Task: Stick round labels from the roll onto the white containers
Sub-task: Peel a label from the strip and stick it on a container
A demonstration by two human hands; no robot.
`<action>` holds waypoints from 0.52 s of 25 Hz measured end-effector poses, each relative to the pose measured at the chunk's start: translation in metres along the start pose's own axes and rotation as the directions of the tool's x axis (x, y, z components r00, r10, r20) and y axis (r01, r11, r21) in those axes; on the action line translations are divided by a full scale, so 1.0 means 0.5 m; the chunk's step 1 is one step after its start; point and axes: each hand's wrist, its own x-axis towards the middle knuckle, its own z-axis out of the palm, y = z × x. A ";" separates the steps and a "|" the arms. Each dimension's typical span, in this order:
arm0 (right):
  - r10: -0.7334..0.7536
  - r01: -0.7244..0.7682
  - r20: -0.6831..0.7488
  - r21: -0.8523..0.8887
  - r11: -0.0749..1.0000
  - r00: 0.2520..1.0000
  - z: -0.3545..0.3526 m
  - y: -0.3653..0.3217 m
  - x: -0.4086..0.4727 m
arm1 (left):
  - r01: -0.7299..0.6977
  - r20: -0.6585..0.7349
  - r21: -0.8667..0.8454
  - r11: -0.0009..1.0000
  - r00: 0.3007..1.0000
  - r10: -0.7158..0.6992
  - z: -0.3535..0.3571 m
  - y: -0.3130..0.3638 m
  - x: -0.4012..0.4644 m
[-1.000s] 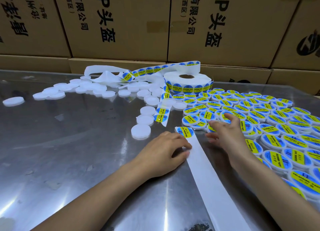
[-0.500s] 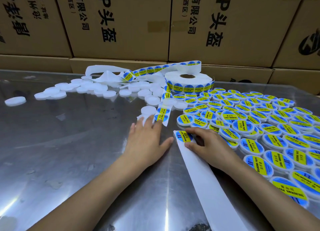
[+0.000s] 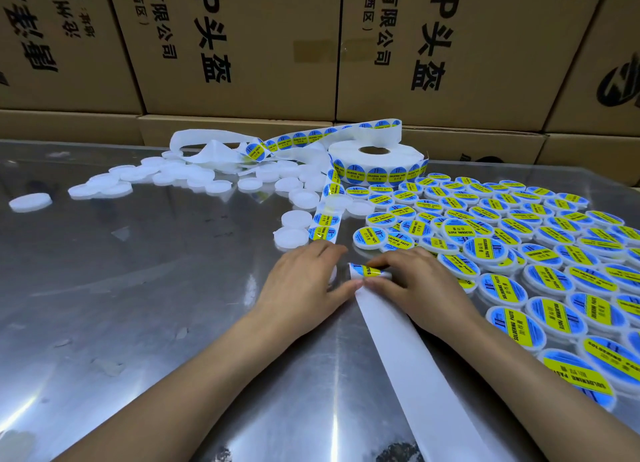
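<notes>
My right hand (image 3: 419,288) pinches a blue and yellow round label (image 3: 367,271) that curls up off the end of the white backing strip (image 3: 408,361). My left hand (image 3: 304,281) lies just left of it, fingers curled over a white container (image 3: 333,274) of which only an edge shows; its thumb touches the strip's end. The label roll (image 3: 377,160) stands at the back, and a strip of labels (image 3: 325,221) runs from it toward my hands. Blank white containers (image 3: 294,219) lie left of that strip. Labelled containers (image 3: 519,240) cover the right side.
The metal table (image 3: 145,288) is shiny and shows a few small scraps. More blank containers (image 3: 173,176) and a tangle of used backing paper (image 3: 214,150) lie at the back left. One container (image 3: 30,202) sits alone far left. Cardboard boxes (image 3: 242,46) wall off the back.
My left hand has pulled back from the blank containers toward the strip's end, bringing one along. My right hand's fingers have lifted the label's edge, which now curls up off the backing.
</notes>
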 end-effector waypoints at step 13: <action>-0.089 0.088 -0.017 -0.008 0.996 0.996 -0.010 -0.008 -0.002 | -0.104 -0.040 -0.162 0.981 0.994 0.099 0.001 -0.001 0.004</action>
